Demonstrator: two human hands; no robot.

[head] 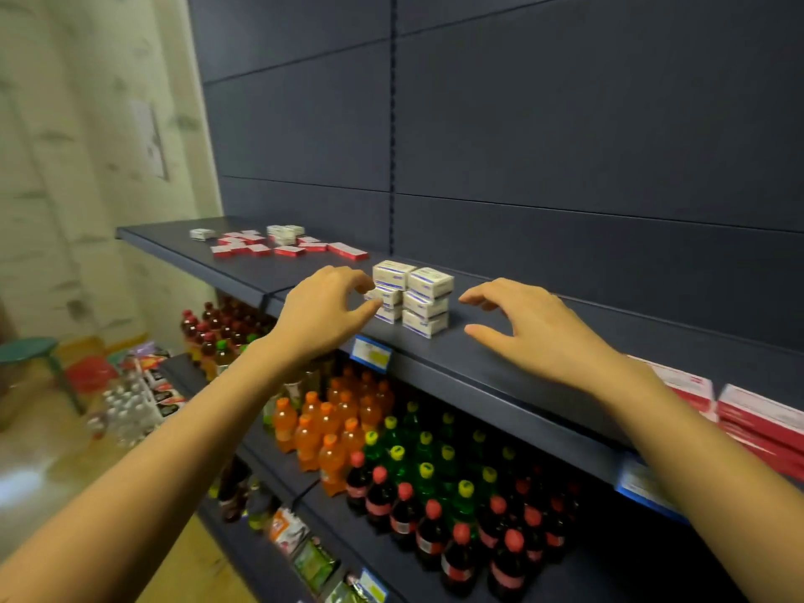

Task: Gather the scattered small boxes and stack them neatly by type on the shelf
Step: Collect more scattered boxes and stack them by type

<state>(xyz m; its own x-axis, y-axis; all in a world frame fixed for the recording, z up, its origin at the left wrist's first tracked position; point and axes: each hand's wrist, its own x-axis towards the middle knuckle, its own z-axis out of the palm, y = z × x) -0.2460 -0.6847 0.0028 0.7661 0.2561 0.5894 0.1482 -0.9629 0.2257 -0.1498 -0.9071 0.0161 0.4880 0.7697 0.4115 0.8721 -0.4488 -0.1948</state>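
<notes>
Two stacks of small white boxes with blue print [417, 298] stand side by side on the dark shelf [500, 367], each three high. My left hand [324, 311] is at the left stack, fingertips touching its lower boxes. To the right of the stacks my right hand [528, 324] hovers open, fingers spread and apart from the boxes. Farther left on the same shelf lie several scattered red-and-white boxes [287, 248] and a few more white boxes [285, 232], one of them alone [202, 234] at the far left.
Larger red-and-white cartons [757, 420] are stacked at the shelf's right end. Blue price tags [371, 353] hang on the shelf edge. Below stand rows of orange, green and dark red drink bottles [391, 454]. A green stool [30, 354] stands on the floor at left.
</notes>
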